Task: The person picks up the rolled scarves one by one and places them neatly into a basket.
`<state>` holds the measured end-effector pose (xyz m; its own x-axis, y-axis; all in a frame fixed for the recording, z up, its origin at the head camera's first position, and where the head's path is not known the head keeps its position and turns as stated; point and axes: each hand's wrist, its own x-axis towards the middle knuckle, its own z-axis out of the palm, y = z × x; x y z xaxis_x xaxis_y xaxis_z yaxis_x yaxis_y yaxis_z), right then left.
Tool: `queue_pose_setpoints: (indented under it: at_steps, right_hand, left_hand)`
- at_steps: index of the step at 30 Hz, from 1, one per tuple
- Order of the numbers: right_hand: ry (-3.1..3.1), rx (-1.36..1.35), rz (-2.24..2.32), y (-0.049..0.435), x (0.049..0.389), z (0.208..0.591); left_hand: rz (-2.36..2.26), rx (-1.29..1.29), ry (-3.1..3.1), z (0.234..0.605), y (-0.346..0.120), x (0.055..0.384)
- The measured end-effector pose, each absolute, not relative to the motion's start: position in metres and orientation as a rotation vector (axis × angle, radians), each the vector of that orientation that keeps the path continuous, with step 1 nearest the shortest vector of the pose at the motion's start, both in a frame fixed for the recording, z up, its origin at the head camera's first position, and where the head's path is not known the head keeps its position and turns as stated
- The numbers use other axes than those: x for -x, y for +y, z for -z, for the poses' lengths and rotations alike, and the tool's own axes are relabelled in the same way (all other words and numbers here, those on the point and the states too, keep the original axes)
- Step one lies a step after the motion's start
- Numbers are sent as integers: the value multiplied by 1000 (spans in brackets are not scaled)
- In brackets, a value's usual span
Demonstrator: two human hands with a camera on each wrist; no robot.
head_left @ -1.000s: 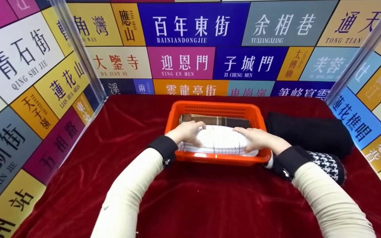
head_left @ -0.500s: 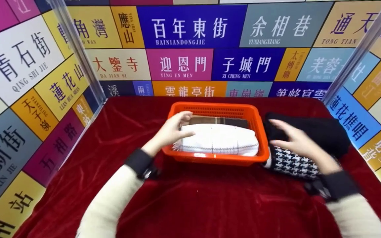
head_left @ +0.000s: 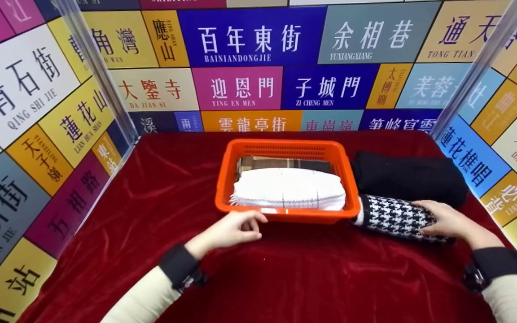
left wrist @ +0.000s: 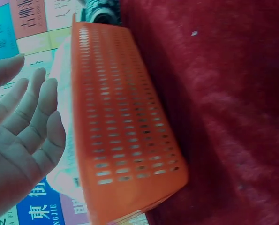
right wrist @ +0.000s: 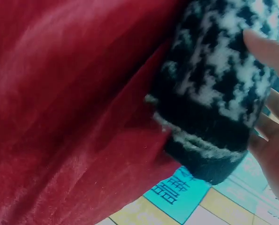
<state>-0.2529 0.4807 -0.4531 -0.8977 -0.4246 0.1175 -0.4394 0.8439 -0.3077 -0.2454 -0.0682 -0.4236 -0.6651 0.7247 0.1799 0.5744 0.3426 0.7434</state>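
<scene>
An orange plastic basket (head_left: 287, 217) stands on the red velvet cloth. Inside it lie a folded white cloth (head_left: 290, 186) with thin dark check lines and a fringed left end, and a brown plaid cloth (head_left: 281, 163) behind that. Just in front of the basket hovers my left hand (head_left: 229, 229), fingers loosely bent, holding nothing. To the basket's right, my right hand (head_left: 449, 222) grips the right end of a rolled black-and-white houndstooth cloth (head_left: 395, 215). In the right wrist view the thumb lies on one side of the houndstooth cloth (right wrist: 219, 70) and the fingers on the other.
A folded black cloth (head_left: 409, 175) lies behind the houndstooth roll, close to the basket's right side. Panels with street names (head_left: 249, 38) wall in the back and both sides. Red velvet (head_left: 276, 278) covers the surface in front.
Both hands have left the white cloth, which stays in the basket. The left hand has drawn back to the basket's front; the right has moved right onto the houndstooth roll.
</scene>
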Motion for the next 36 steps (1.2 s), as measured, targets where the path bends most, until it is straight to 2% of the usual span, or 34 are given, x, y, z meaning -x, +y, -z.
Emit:
queue_pose_setpoints:
  at_steps: [7, 13, 27, 32, 36]
  right_hand:
    - [-3274, -510, -318, 474, 275, 451]
    - [-3339, -477, -299, 469, 284, 454]
    - [-3030, -399, -464, 474, 262, 471]
    - [-2939, -238, -602, 478, 246, 450]
    - [-2842, -170, -758, 477, 236, 406]
  left_hand:
    - [-1146, -1155, 2415, 433, -73, 239]
    - [-1112, -1130, 2428, 438, -78, 235]
    - [-1170, -1031, 2440, 444, -92, 228]
    - [-1156, -1026, 2476, 441, -99, 227]
    - [-1150, -1041, 2504, 438, -103, 228]
